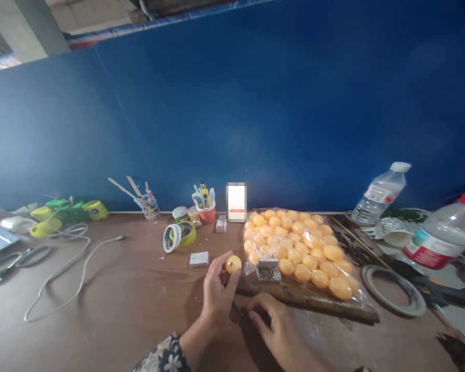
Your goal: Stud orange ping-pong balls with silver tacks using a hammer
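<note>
Nearest, below the left hand [218, 292], lies its flowered sleeve [166, 355]; left of that grip, a small box [199, 259]. The grip pinches a yellow ball [235, 262]. Rightward, the right hand [273, 325] is curled, holding what I cannot tell, an open box [268, 272] and bag of balls [294, 240] beyond.

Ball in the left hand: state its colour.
The ball is yellow-orange, seen best in the head view.

No text legible. Referenced to the clear plastic bag [249, 267]: marks on the small white box [199, 259] at left, too small to read; print on the white-capped bottle [382, 192] and red-capped bottle [428, 249] at right, blurred.
</note>
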The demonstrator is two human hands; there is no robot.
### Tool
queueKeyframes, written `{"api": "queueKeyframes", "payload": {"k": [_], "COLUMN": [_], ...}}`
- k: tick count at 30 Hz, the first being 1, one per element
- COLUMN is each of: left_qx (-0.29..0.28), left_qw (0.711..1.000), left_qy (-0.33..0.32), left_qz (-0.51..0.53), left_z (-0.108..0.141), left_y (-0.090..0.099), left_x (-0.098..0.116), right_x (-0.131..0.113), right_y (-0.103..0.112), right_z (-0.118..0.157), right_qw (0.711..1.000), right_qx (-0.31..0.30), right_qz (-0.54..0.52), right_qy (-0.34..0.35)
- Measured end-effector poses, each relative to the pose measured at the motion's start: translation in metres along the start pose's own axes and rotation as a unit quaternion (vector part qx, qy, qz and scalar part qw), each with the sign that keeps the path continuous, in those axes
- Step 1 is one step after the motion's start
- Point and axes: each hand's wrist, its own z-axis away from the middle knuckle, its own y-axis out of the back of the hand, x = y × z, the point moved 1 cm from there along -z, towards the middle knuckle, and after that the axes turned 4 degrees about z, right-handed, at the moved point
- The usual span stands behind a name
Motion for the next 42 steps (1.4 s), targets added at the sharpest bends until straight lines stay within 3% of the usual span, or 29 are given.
{"api": "queueKeyframes", "payload": {"k": [4, 8, 14, 22, 42], "left_qx": [0.018, 0.006, -0.042, -0.106, -0.114], "left_qw": [0.999, 0.999, 0.996, 0.992, 0.989], "left_qy": [0.023, 0.001, -0.047, -0.016, -0.040], "left_qz": [-0.022, -0.047, -0.057, -0.062, -0.083], "left_z": [-0.002, -0.001, 0.006, 0.007, 0.006], "left_y": [0.004, 0.004, 0.000, -0.008, -0.008], "left_x": [-0.004, 0.000, 0.010, 0.020, 0.026], "right_x": [0.000, 0.001, 0.004, 0.006, 0.000], "right_y": [0.000, -0.001, -0.004, -0.004, -0.001], "right_z": [-0.002, -0.002, -0.001, -0.002, 0.000], "right_qw": [1.000, 1.000, 1.000, 1.000, 1.000], "right_qx": [0.005, 0.001, 0.001, 0.003, 0.000], "right_qz": [0.004, 0.008, 0.013, 0.010, 0.004], "right_qy": [0.001, 0.003, 0.001, 0.010, 0.012]}}
